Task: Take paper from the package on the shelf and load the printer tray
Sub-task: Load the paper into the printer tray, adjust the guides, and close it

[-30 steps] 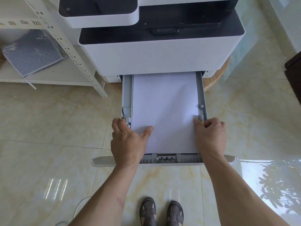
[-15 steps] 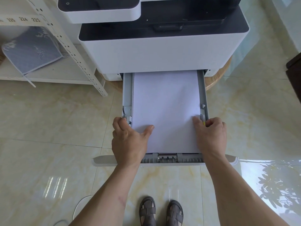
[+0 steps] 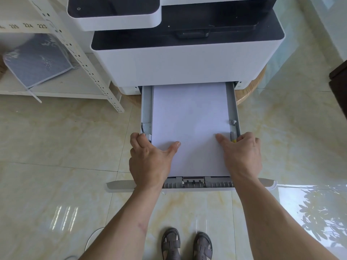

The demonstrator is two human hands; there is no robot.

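Nearest the camera, below the printer tray's front panel (image 3: 120, 184), two feet in grey sandals (image 3: 171, 244) stand on the glossy marble-patterned floor tiles (image 3: 56, 143), with both bare forearms reaching forward over them. A white cable (image 3: 92, 237) loops on the floor to the left of the sandals.

At the tray's near end, the left hand (image 3: 150, 162) grips the tray's left rail: its fingers (image 3: 136, 141) curl over the grey side guide while the thumb lies flat on the paper stack (image 3: 189, 128). The right hand (image 3: 242, 156) mirrors it on the right rail, fingers curled around the guide beside a small yellow tab (image 3: 234, 141), thumb pressed on the sheet's right edge. Both hands are thus clenched on the tray sides with thumbs on the paper.

The white paper stack lies flat inside the pulled-out printer tray (image 3: 147, 106), filling it between the grey guides, its near edge meeting the ribbed rear stop (image 3: 193, 182) and its far edge running under the printer body.

Beyond the tray, the white printer (image 3: 178, 66) with a dark top sits on a round wooden stand (image 3: 249, 89). Left of the printer stands a white perforated metal shelf (image 3: 90, 72), numbered labels on its upper rail, and a grey-blue paper package (image 3: 39, 61) leans on its lower board. A dark furniture edge (image 3: 339, 81) shows at far right of the printer.
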